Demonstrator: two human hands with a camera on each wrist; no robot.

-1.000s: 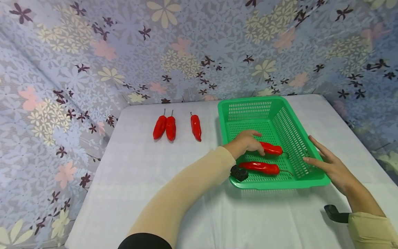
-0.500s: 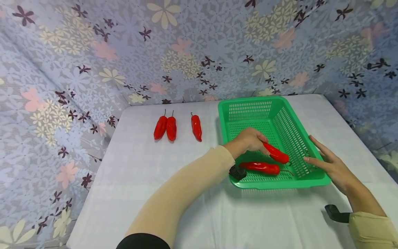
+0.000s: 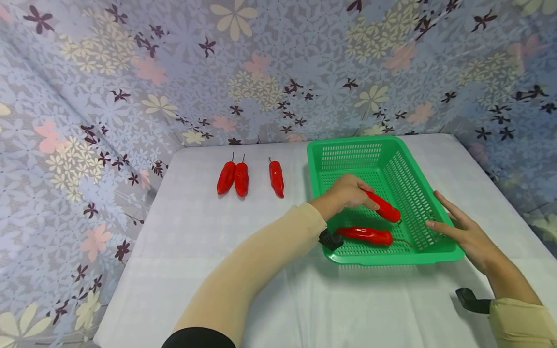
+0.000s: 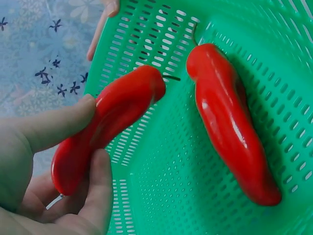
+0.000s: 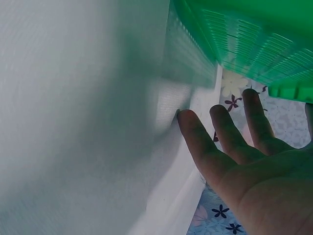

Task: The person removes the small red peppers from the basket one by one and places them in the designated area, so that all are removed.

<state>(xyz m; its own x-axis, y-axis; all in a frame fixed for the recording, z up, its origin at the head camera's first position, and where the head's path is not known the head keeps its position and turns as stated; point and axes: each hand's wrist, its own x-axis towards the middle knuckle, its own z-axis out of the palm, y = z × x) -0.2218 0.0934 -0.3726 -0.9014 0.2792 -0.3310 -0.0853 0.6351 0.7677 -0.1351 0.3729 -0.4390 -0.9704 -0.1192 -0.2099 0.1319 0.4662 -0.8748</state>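
My left hand (image 3: pixel 348 192) pinches a red chili pepper (image 3: pixel 385 208) between thumb and fingers, lifted over the floor of a green slotted basket (image 3: pixel 348 175). In the left wrist view the held pepper's thin stem points away from the hand. A second red pepper (image 4: pixel 230 122) lies on the basket floor, its stem toward the right wall in the head view. At the basket's right rim my right hand (image 3: pixel 467 237) has its fingers spread along the outside and its thumb over the edge. The right wrist view shows those fingers (image 5: pixel 225 132) straight, below the basket's wall.
Left of the basket, two red peppers (image 3: pixel 233 179) lie side by side on the white-covered table (image 3: pixel 196 251), and one more pepper (image 3: pixel 276 179) lies apart. Flowered cloth (image 3: pixel 261 63) hangs behind. Dark wrist cameras stick out near both hands, the left one (image 3: pixel 330 239) over the basket's near-left corner.
A second ago the held pepper lay level, low in the basket. My left hand has raised it and its stem end tilts down to the right. My right hand stays at the rim.
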